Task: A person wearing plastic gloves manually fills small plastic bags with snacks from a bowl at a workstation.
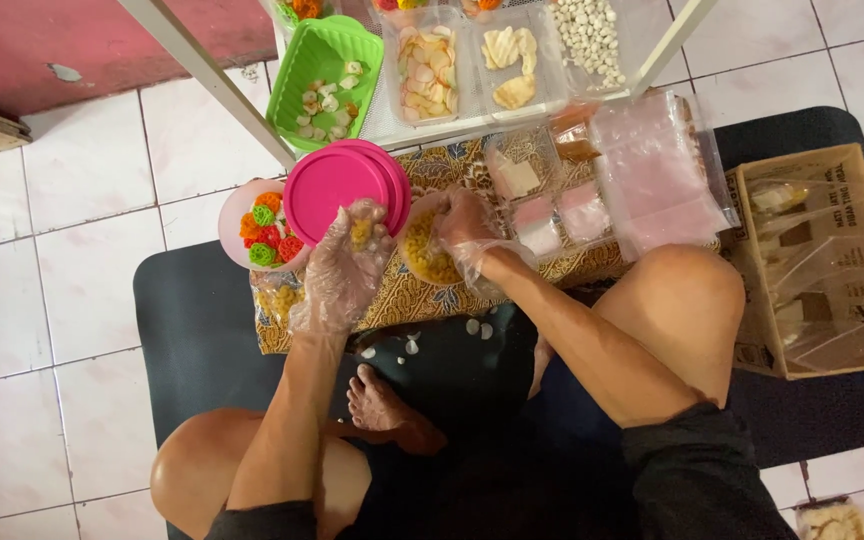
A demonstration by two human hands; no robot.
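left hand (pixel 347 262) gloved, cupped round yellow snacks (pixel 361 234) | right hand (pixel 467 228) gloved, fingers down in snack bowl (pixel 428 258) | both just right of pink lid (pixel 340 182)

A white tiled floor (pixel 82 300) carries a black mat (pixel 202 310). On the mat lies a brown patterned cloth (pixel 422 295), and at its right end stands an open cardboard box (pixel 832 330). The cloth bears pink bowls (pixel 347 180) and clear plastic bags (pixel 652 170).

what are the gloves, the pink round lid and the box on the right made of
Gloves on left hand and right hand: thin clear plastic film, by the crinkles and shine. Pink lid: smooth moulded plastic, slight sheen. Box: brown cardboard, matte, with folded flaps.
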